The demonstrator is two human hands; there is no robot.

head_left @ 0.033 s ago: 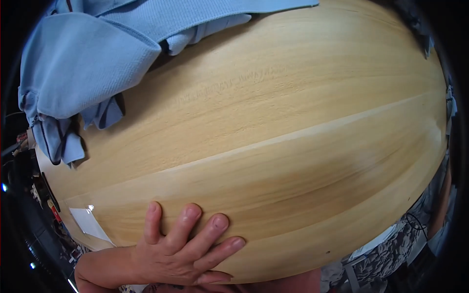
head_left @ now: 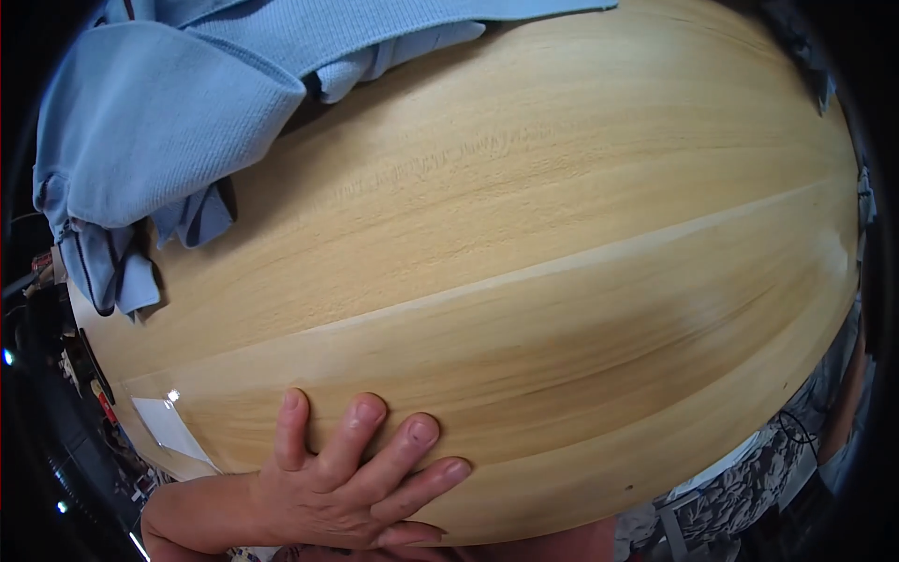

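Note:
My left hand (head_left: pixel 365 478) lies palm down near the front edge of a pale wood-grain tabletop (head_left: pixel 524 318). Its fingers are spread and hold nothing; the thumb is lowest, by the edge. To its left a white paper-like rectangle (head_left: pixel 173 431) rests on the wood, with a shiny clear patch at its upper corner. A light blue ribbed knit garment (head_left: pixel 178 122) is heaped at the far left, well away from the hand, and part of it hangs toward the table's left edge. Nowhere in the picture does my right hand show.
Dark clutter with small lights (head_left: pixel 66 506) stands beyond the left edge. At the lower right, patterned grey fabric (head_left: pixel 740 487) and a thin dark cable (head_left: pixel 796 426) show past the table. More bluish cloth (head_left: pixel 824 94) is at the far right rim. A pale seam-like line crosses the tabletop.

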